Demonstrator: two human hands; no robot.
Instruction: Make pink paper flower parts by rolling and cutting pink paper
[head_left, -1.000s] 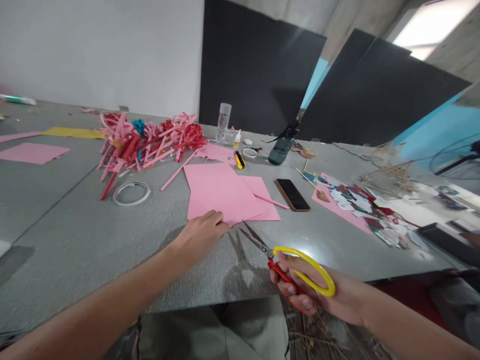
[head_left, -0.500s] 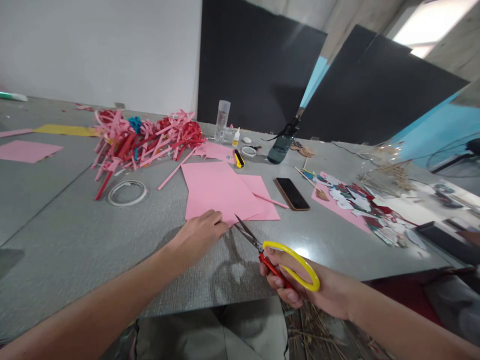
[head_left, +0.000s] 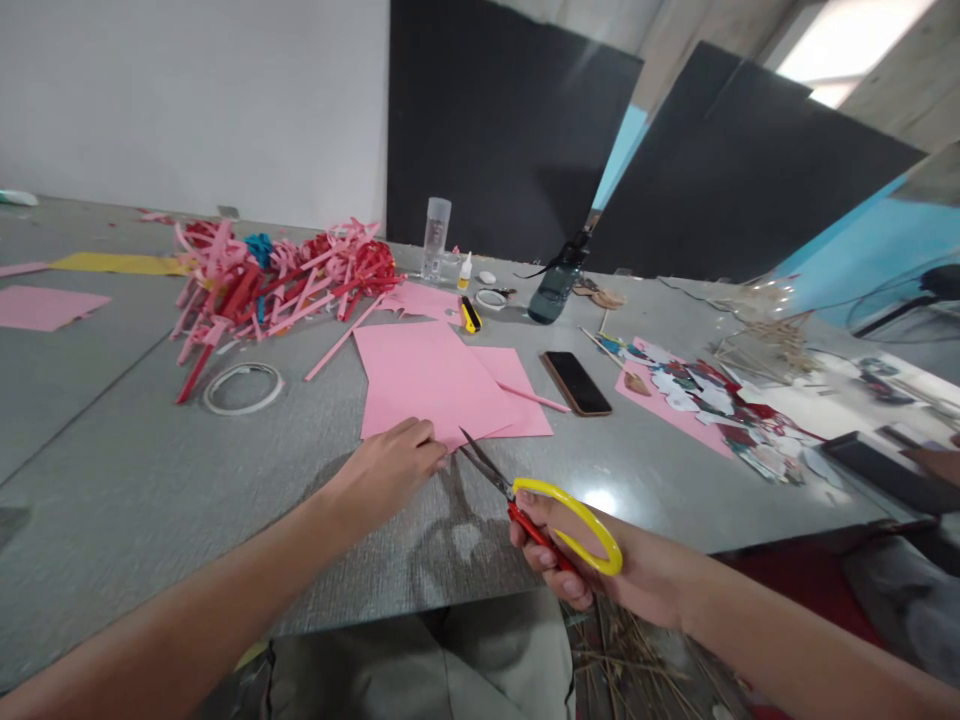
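My left hand (head_left: 401, 455) pinches the near edge of a pink paper sheet (head_left: 427, 375), fingers closed on it. In my right hand (head_left: 559, 545) is a pair of scissors (head_left: 562, 520) with one yellow and one red handle. The scissor blades are slightly parted, their tips at the near edge of the paper, just right of my left fingers. Under the held sheet lies another pink sheet (head_left: 529, 410). A thin pink strip (head_left: 536, 398) rests across that lower sheet.
A heap of pink and red paper strips (head_left: 277, 285) lies at left behind a tape roll (head_left: 244, 388). Right of the paper is a phone (head_left: 576, 383). Farther back stand a dark bottle (head_left: 555, 292), a clear bottle (head_left: 436, 240) and a yellow cutter (head_left: 470, 314). Paper scraps (head_left: 705, 395) cover the right.
The view has shifted slightly, so everything sits a little farther left. Both hands keep nearly the same pose, with the scissors still at the paper's edge.
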